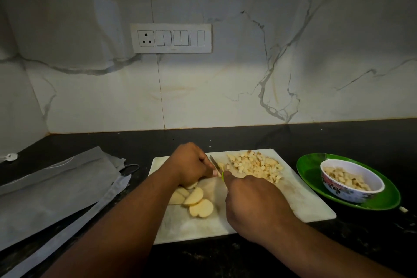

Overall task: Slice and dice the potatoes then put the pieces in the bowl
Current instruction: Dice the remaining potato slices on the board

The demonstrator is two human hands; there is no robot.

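Lower centre: left hand (191, 166), fingers curled, pins potato slices (194, 198) on the board (304, 201). Right hand (252, 201) grips the knife (215, 163). Diced pile (255, 165) upper right of the board; bowl (352, 180) far right, part-filled. Potato looks firm, wet, likely slippery; hold flat-side down, fingertips tucked.

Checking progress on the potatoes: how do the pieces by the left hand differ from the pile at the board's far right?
The potato slices are large flat pieces; the diced pile is small cubes. The slices are few and overlapping; the cubes are many, heaped. Both are pale yellow and lie on the white cutting board.
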